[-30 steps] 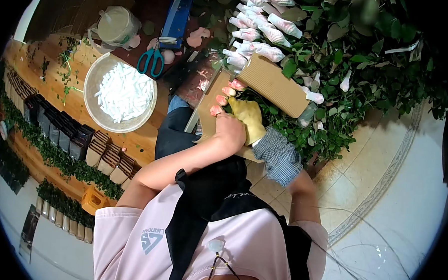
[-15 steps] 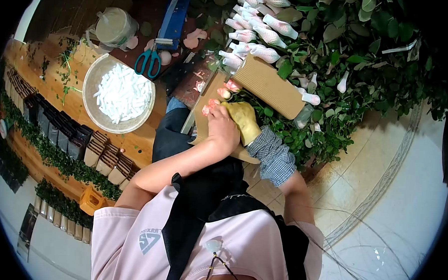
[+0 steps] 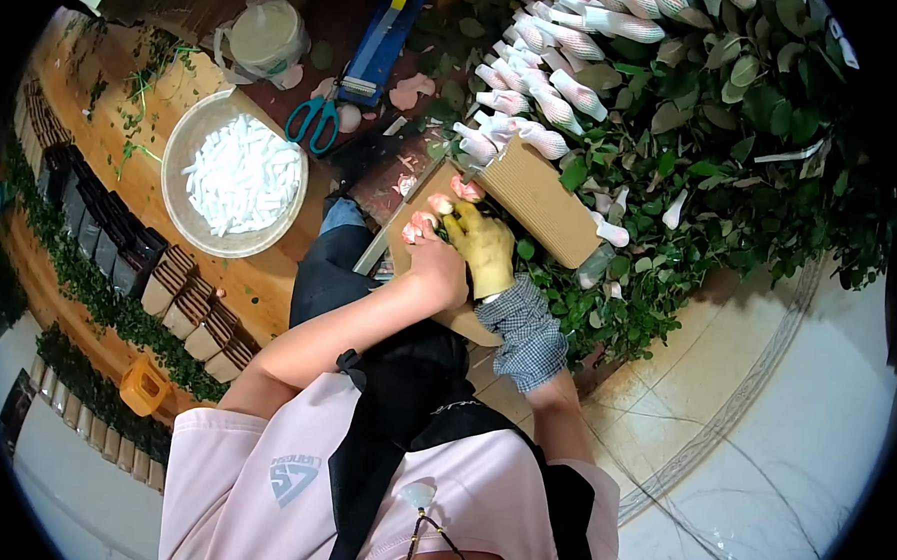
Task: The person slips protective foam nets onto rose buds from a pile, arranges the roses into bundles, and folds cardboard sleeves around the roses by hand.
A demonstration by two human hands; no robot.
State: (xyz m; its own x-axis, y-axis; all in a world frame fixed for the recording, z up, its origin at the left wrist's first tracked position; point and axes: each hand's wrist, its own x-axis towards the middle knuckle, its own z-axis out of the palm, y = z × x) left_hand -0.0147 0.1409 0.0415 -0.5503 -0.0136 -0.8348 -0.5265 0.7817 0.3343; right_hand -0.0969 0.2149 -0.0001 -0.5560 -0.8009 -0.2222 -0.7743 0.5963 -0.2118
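My bare left hand [image 3: 439, 267] has its fingers closed at a pink rose [image 3: 418, 228] over a brown cardboard sheet [image 3: 403, 221]. Beside it, my right hand [image 3: 481, 249], in a yellow glove, reaches over the same cardboard with its fingers apart. Its fingertips are close to a second pink rose [image 3: 439, 204]. Another pink rose [image 3: 466, 189] lies just beyond them, near the edge of a corrugated cardboard piece [image 3: 539, 202]. The stems under my hands are mostly hidden.
On the left stands a round basin [image 3: 172, 183] full of small white tubes. Behind are teal scissors [image 3: 313, 124], a blue tape dispenser [image 3: 381, 47] and a plastic bucket [image 3: 266, 37]. Net-sleeved roses [image 3: 556, 105] and dense foliage [image 3: 713, 181] fill the right side.
My gloved right hand has opened from a bent, closed shape, its fingers now reaching toward the roses. My left hand stays at its rose. The whole view has shifted slightly.
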